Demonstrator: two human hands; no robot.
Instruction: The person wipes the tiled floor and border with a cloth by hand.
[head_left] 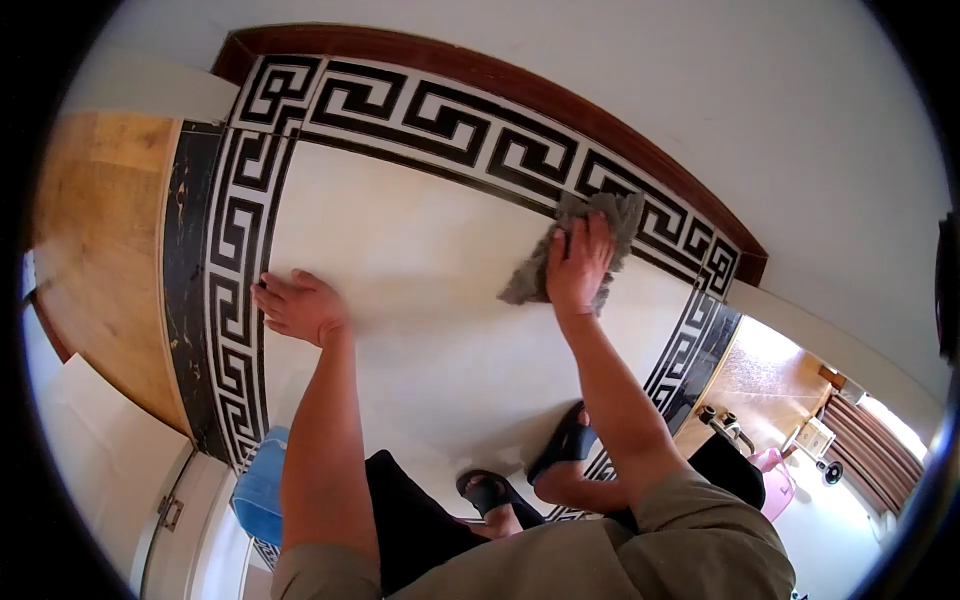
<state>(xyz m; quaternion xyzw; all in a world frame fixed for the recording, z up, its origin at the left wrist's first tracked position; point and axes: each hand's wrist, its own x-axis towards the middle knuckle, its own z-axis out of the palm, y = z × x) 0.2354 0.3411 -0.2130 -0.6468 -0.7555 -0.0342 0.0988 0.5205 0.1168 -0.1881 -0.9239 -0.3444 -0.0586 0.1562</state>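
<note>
A crumpled grey-brown cloth (pixel 622 215) lies on the pale tiled floor (pixel 420 250), across the black-and-white key-pattern border at the upper right. My right hand (pixel 582 262) presses flat on the cloth, fingers stretched out and pointing up. The cloth spreads out on both sides of the hand. My left hand (pixel 303 305) has its fingers spread near the left border (pixel 237 235), with no object in it.
A dark red baseboard (pixel 480 70) runs along the wall at the top. Wooden floor (pixel 110 250) lies at the left beyond a black strip. A blue object (pixel 262 483) is beside my left arm. Sandalled feet (pixel 567 445) are below; a pink object (pixel 775 482) stands at the right.
</note>
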